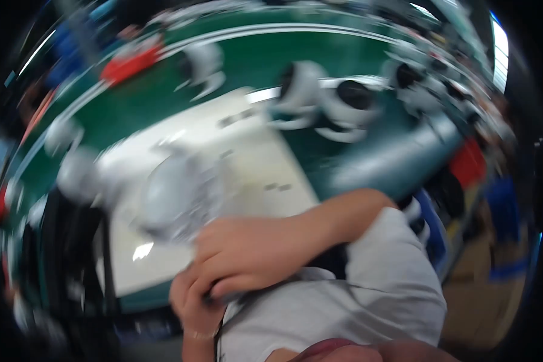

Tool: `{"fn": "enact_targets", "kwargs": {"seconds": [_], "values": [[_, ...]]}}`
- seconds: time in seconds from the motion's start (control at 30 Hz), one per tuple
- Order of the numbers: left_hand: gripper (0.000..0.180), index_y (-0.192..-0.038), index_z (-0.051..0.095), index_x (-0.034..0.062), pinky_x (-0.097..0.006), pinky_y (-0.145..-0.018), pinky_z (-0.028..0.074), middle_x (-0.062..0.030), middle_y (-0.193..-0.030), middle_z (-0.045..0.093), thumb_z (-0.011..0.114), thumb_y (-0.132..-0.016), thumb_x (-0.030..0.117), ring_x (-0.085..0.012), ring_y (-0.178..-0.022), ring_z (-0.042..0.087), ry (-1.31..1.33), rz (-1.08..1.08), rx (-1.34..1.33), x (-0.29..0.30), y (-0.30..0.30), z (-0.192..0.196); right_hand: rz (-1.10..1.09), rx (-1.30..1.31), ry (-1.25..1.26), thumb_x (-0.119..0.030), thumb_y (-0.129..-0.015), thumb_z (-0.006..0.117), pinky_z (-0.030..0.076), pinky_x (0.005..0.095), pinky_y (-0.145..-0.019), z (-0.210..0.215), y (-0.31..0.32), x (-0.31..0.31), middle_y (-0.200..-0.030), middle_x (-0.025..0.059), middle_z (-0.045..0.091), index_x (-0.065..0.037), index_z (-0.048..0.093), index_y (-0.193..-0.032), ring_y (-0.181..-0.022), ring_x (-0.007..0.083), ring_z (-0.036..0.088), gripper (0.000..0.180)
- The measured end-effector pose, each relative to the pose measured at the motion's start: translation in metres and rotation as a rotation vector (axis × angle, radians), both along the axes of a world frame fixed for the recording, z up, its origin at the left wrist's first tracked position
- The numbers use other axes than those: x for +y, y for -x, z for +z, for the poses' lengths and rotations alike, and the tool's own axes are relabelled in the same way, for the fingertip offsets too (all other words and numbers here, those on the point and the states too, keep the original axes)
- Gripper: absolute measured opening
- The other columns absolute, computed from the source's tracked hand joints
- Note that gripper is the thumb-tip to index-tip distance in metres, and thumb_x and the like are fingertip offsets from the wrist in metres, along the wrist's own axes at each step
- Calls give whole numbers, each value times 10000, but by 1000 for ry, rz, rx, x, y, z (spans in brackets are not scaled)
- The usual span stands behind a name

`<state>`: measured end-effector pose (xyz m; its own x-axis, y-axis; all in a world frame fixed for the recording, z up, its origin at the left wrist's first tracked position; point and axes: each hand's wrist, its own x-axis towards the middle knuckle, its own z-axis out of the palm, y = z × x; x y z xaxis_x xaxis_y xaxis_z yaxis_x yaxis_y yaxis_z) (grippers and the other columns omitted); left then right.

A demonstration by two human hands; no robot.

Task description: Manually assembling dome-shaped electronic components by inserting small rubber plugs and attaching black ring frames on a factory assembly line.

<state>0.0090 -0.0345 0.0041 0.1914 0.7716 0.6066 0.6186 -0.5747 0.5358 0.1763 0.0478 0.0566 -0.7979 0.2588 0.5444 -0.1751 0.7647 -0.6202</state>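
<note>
**Reader:** What marks the left of the view?

**Author:** White rounded pieces [78, 175] stand beside the white board [271, 154]; beyond them, a red bin [133, 63] sits on the green surface [253, 54].

**Reader:** And on the board?

**Author:** A pale domed piece [172, 190], lying on its left half, with a crinkled, translucent margin on the right. Motion blur is heavy here; the margin may be clear film, but this is uncertain.

**Reader:** How do the hands stand?

**Author:** The left hand [186, 298] is near the board's lower edge, partly covered; its grip cannot be told. The right hand [244, 250] lies across it, fingers bent down over it. Whether either encloses something small cannot be told.

**Reader:** How far along is the work?

**Author:** The domed piece is set down on the board, with neither hand evidently gripping it. In my judgement, handling of it is at a pause; whether anything on it is left undone cannot be read through the blur.

**Reader:** And farther right?

**Author:** Two white units with dark openings [350, 108] stand beyond the board, well apart from the domed piece, which is not among them. A red object [467, 163] lies at the far right.
</note>
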Motion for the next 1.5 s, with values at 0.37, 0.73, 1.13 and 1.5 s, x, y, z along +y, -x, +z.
{"fn": "enact_targets", "kwargs": {"seconds": [0.37, 0.73, 1.13, 1.5], "values": [[89, -841, 521, -17, -212, -608, 368, -41, -746, 525, 549, -760, -40, -103, -694, 494, 9, 238, -258, 4, 14, -33, -150, 476, -275, -96, -672, 572, 373, 329, -676, -6, 10, -19, -802, 18, 526, -90, 523, -784, -759, 220, 496, 123], [246, -822, 529, 3, -278, -623, 426, -74, -810, 565, 636, -744, 210, -144, -741, 520, 111, 101, -142, -5, 15, -17, -123, 283, -326, -132, -710, 516, 365, 313, -676, -11, 15, -15, -816, 17, 512, -105, 518, -840, -767, 206, 499, 132], [254, -806, 576, 18, -312, -548, 436, -97, -711, 576, 635, -559, 8, -261, -628, 557, 24, 70, -141, 2, 9, 5, -169, 117, -194, 35, -682, 656, 363, 333, -676, 0, 20, -7, -823, 49, 574, -113, 360, -1137, -817, 231, 549, 562], [266, -784, 570, 15, -313, -540, 433, -94, -714, 579, 620, -524, -10, -254, -609, 554, 8, -53, -211, 7, 11, 0, -117, 262, -400, -90, -731, 581, 360, 316, -657, -17, 18, -4, -843, 22, 561, -127, 449, -1025, -770, 200, 524, 324]]}}
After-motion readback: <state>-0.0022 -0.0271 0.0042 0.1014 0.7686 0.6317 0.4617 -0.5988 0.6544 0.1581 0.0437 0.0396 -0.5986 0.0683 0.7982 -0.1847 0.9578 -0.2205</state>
